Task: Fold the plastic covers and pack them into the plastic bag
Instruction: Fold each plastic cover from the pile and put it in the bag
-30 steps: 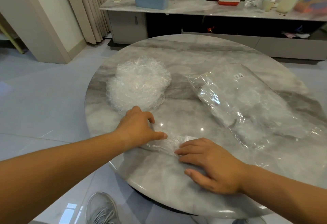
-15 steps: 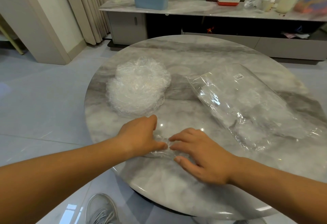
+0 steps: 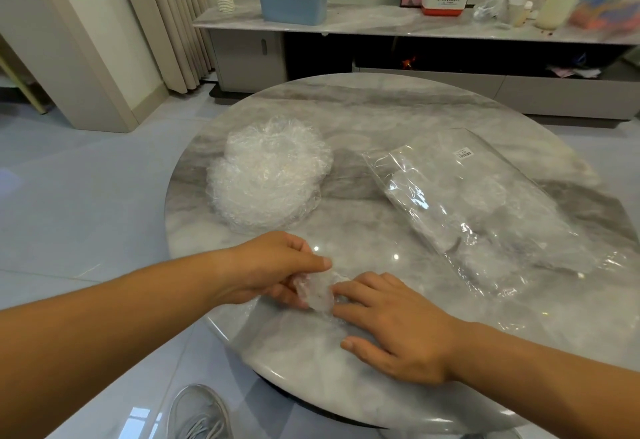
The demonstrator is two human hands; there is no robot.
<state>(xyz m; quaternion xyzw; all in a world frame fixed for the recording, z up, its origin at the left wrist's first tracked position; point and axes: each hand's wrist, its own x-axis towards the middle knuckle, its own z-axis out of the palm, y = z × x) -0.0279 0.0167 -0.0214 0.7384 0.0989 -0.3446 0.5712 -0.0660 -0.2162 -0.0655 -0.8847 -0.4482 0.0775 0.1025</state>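
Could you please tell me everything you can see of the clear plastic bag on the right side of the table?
The plastic bag is clear, glossy, crinkled film, long and roughly rectangular, lying flat and slantwise on the right of the marble table. A small white barcode label sits near its far end. Crumpled clear plastic seems to lie inside. Nothing but the table touches it.

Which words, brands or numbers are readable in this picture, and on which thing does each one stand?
"Panasonic": on the white and red box on the sideboard.
Small line under that brand name: too small to read.
White barcode label on the plastic bag: its characters are too small to read.
Nothing else in the picture is readable.
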